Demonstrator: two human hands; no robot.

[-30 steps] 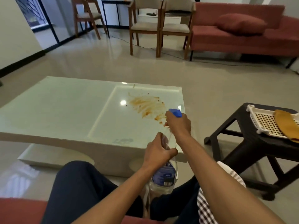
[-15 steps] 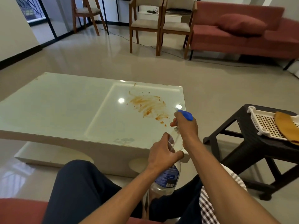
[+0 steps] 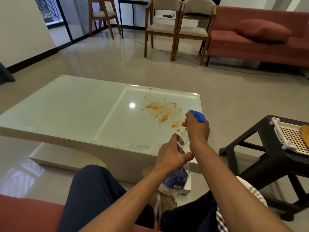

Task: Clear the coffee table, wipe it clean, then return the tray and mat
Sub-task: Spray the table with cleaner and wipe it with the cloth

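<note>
The white glass coffee table (image 3: 70,111) lies in front of me with an orange sauce smear (image 3: 164,111) on its right part. A clear spray bottle (image 3: 175,180) with a dark blue label is held over the table's near right corner. My left hand (image 3: 170,156) grips its body. My right hand (image 3: 198,129) is closed around its blue spray head (image 3: 199,116), which points toward the smear. A white perforated tray (image 3: 289,138) with an orange-brown mat (image 3: 306,133) on it rests on a black stool (image 3: 260,148) to the right.
I sit on a red seat (image 3: 20,213), knees in dark trousers close to the table edge. A checked cloth (image 3: 222,220) lies on my right thigh. Wooden chairs (image 3: 163,29) and a red sofa (image 3: 260,39) stand across the tiled floor, with a cable running along it.
The bottle and both hands have shifted slightly to the right along the table's near edge. The view has tilted a little. The smear looks the same.
</note>
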